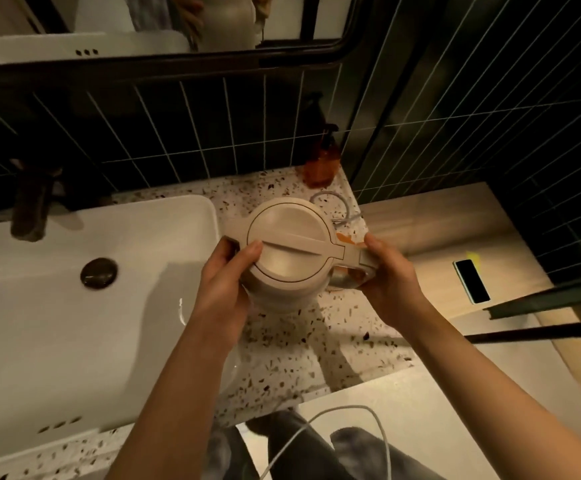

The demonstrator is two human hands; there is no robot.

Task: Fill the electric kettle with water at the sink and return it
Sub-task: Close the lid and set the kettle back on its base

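A beige electric kettle with its lid closed is seen from above over the speckled counter, just right of the white sink. My left hand wraps the kettle's left side, thumb resting on the lid. My right hand grips the handle on the right. Something metallic shows under the handle; whether the kettle stands on its base I cannot tell. A dark faucet rises at the sink's back left, and a dark drain plug sits in the basin.
An amber pump bottle stands at the counter's back right corner against dark tiles. A grey cord loops behind the kettle. A phone lies on the wooden ledge to the right. A white cable hangs near my legs.
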